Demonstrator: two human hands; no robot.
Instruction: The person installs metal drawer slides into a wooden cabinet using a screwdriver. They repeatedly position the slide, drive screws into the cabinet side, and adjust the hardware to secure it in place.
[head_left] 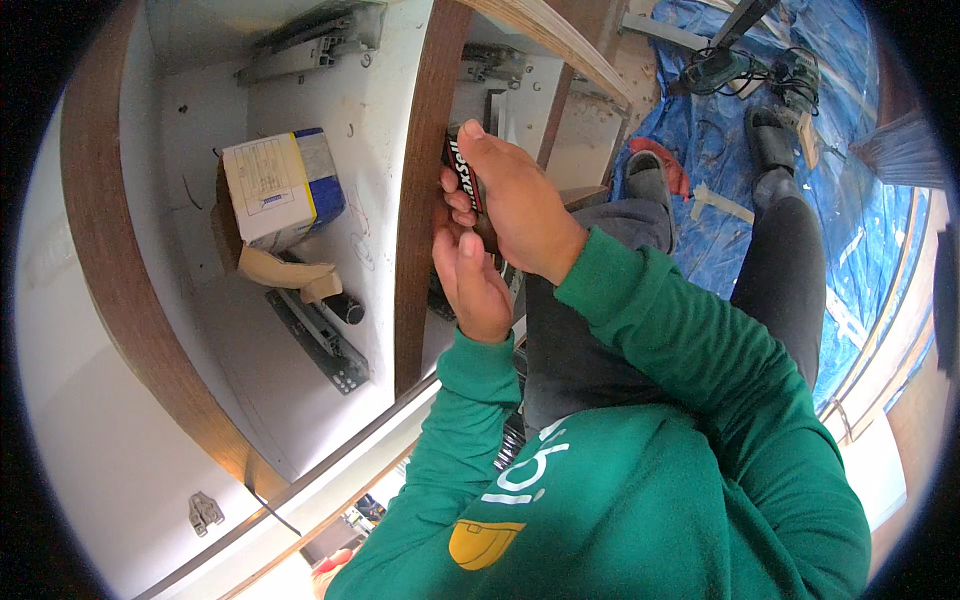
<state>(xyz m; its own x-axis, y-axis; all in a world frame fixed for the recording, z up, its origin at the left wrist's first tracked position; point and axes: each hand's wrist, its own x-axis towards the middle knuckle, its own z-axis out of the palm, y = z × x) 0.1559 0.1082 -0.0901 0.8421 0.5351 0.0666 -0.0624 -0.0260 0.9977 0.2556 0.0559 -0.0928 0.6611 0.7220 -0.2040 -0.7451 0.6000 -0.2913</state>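
My right hand is closed around a slim black piece with red and white print. Its thumb lies along the upper end, and curled fingertips show on the far side. My left hand is just below, closed at the lower end of the same piece. Fingers hide much of it, so its exact kind cannot be made out. Both hands are in front of a brown-edged upright panel of a white cabinet.
Left of the panel, a cabinet bay holds a white, blue and yellow box, torn cardboard, a dark tube and a metal drawer slide. A hinge lies lower left. Blue sheeting and corded tools are on the right.
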